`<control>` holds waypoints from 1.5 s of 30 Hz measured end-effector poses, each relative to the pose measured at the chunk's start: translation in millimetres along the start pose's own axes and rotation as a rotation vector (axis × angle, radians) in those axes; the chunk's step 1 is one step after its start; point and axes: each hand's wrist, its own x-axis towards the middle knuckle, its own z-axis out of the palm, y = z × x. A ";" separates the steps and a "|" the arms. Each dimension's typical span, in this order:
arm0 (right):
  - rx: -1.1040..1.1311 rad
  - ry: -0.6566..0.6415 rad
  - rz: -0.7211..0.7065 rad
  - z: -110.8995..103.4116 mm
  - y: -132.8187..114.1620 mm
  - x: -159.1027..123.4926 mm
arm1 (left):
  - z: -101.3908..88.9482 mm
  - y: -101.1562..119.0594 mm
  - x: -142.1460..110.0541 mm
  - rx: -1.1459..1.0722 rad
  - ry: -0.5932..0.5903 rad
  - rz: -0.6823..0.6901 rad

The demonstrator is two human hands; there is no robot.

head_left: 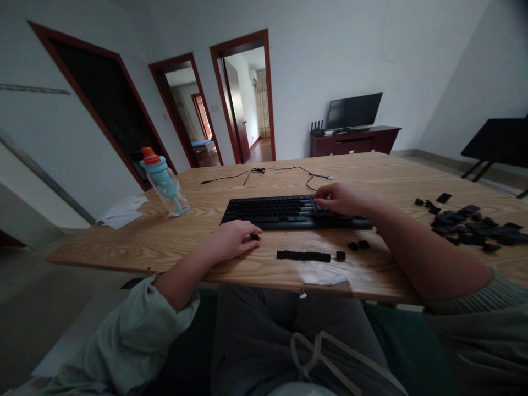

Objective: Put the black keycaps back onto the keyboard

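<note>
The black keyboard (268, 212) is lying at twelve o'clock. At eleven, your left hand (233, 240) is pinching a small keycap (256, 237). At one, your right hand (340, 198) is reaching the keyboard, its grip unclear. Loose keycaps (474, 226) are lying at two.

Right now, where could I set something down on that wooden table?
Bare wood shows between the clear, red-lidded bottle and the black keyboard, and beyond the right forearm. It's crowded at right, with scattered black keycaps, and in front of the keyboard.
</note>
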 end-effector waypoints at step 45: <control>-0.029 -0.012 -0.011 -0.2 -1.6 1.0 | -6.5 -134.7 62.5 -0.019 0.140 -0.215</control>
